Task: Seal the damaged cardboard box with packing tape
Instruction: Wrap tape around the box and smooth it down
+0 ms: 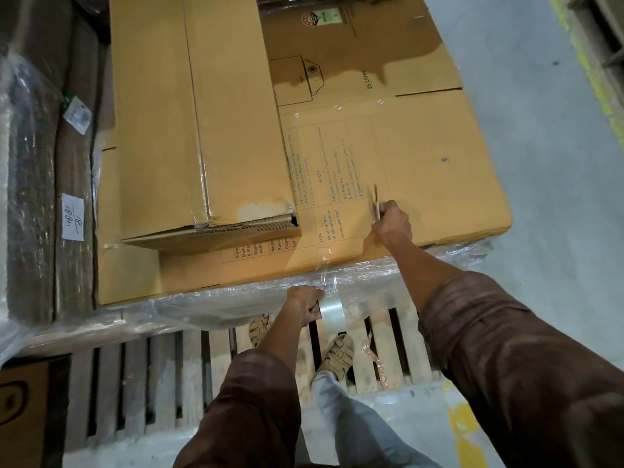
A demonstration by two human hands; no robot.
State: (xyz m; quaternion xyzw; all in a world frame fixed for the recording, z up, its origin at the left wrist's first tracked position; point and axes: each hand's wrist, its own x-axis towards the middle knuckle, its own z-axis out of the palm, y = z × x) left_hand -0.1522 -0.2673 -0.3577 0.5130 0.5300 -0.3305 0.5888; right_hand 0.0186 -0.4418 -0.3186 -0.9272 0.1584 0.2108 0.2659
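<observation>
Tape is being stretched right now, so here's the layout. The big tan printed cardboard box (422, 157) is lying flat on the plastic-wrapped stack, up and ahead of both hands, with a smaller plain brown carton (196, 130) sitting on its left half; that carton's near corner is looking torn and crushed, corrugation showing. The roll of clear packing tape (332, 310) is being gripped by the left hand (304, 307), fingers curled round it, just below the box's near edge. A strip of clear tape (326, 268) is being pulled up from the roll across that edge. The right hand (393, 222) is resting further up on the box top, pinching something thin and shiny, probably the tape's free end or a cutter, hard to tell which. So the strip is running near-to-far between the hands, the right hand being nearer the box's middle. A wooden slatted pallet (169, 383) is being stood on below.
</observation>
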